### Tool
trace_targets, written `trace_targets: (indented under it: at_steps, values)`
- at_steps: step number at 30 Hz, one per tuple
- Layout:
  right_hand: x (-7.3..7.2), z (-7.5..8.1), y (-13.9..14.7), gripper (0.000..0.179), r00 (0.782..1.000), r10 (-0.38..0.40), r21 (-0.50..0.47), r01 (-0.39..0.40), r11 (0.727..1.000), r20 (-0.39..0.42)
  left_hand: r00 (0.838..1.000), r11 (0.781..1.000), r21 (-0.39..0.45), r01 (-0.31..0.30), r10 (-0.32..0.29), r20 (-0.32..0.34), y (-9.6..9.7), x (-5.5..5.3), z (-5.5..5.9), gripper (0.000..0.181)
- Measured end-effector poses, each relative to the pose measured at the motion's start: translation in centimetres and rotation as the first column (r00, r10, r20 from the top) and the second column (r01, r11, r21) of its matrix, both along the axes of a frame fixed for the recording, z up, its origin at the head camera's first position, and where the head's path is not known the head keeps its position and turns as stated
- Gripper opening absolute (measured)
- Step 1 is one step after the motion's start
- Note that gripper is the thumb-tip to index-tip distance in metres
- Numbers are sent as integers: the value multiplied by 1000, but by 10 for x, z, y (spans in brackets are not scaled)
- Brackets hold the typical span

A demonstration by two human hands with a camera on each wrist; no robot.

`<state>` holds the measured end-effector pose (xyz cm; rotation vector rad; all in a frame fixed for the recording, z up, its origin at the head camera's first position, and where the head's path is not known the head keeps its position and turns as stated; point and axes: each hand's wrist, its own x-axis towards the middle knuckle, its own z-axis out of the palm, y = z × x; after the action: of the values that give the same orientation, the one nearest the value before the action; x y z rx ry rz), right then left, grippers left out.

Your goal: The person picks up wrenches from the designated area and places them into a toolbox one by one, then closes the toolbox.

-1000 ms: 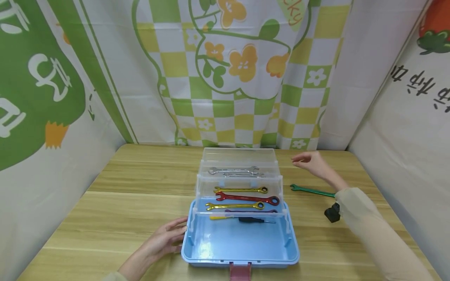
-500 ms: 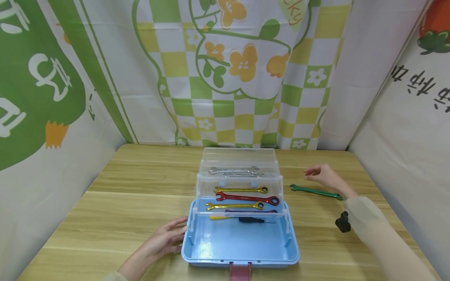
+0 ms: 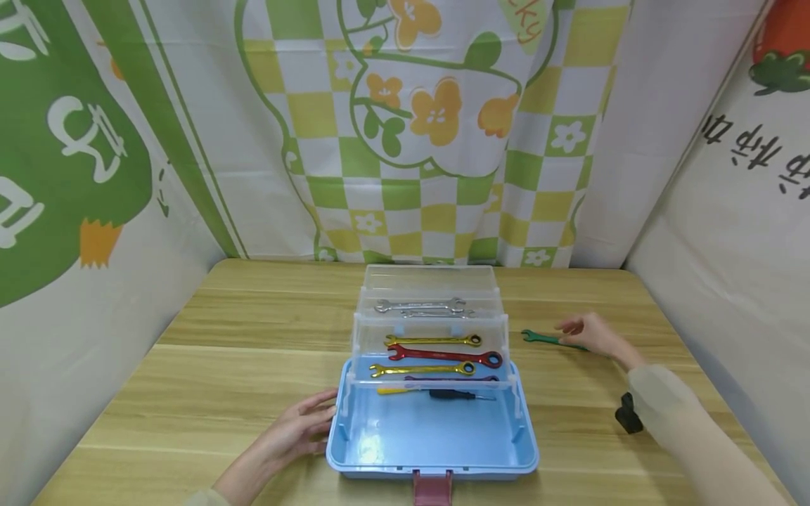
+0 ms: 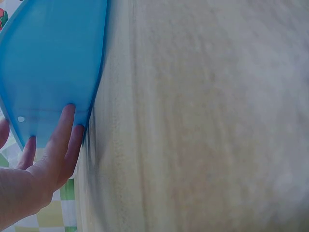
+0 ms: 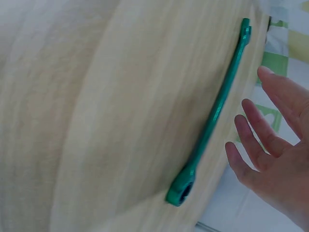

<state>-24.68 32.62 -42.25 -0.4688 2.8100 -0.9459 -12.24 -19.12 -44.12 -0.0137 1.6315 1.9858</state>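
In the head view, a light blue toolbox (image 3: 436,439) stands with its clear stepped trays (image 3: 363,330) folded up at the back. My left hand (image 3: 287,432) rests against the box's left side; in the left wrist view its extended fingertips (image 4: 69,113) touch the blue wall (image 4: 53,63). To the right of the box, my right hand (image 3: 596,337) is over a green combination wrench (image 3: 540,338) and hides part of it. In the right wrist view the same green wrench (image 5: 212,116) lies on the wood, and the relaxed, spread fingers (image 5: 253,135) are apart from it.
On the trays lie silver wrenches (image 3: 420,306), yellow wrenches (image 3: 424,370), a red wrench (image 3: 443,355) and a purple wrench (image 3: 452,380). A black screwdriver (image 3: 452,395) and a yellow-handled tool (image 3: 395,391) are at the box's back. A patterned curtain (image 3: 436,211) borders the wooden table (image 3: 221,365).
My right hand has come down and rightward, from beside the upper tray to over the green wrench. The left hand stays against the box.
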Motion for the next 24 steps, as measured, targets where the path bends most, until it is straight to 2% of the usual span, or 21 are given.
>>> trace_targets:
  at_steps: [16, 24]
  values:
    - [2, -20, 11, 29, 998, -46, -26, 47, 999, 41, 1000, 1000, -1, -3, 3, -4, 0, 0, -1, 66]
    - [-2, -27, 12, 25, 999, -37, -55, 36, 998, -15, 1000, 1000, -3, -4, 4, -6, 0, 0, -1, 65]
